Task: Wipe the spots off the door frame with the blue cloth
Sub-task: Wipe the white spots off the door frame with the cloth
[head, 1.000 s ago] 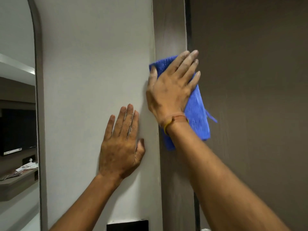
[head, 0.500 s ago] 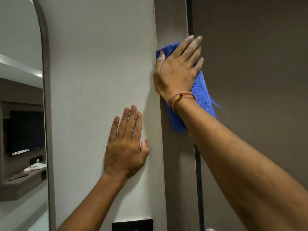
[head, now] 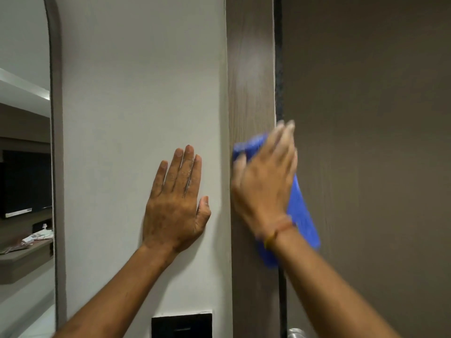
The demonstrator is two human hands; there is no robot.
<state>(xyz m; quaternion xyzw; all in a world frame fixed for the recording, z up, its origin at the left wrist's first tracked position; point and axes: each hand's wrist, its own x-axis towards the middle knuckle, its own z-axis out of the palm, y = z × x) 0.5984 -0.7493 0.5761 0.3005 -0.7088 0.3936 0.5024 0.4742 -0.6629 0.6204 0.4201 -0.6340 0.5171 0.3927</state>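
1. The right hand (head: pixel 264 189), blurred, presses a folded blue cloth (head: pixel 301 215) flat under its extended fingers against the brown wood-grain door frame (head: pixel 251 69).
2. The left hand (head: pixel 175 203) lies flat on the white wall (head: pixel 141 93), fingers together, holding nothing.

door frame (head: pixel 251 69) bare above, left hand (head: pixel 174 203) (flat) beside

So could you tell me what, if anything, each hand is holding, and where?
The right hand presses the blue cloth flat over its upper half; the left hand holds nothing.
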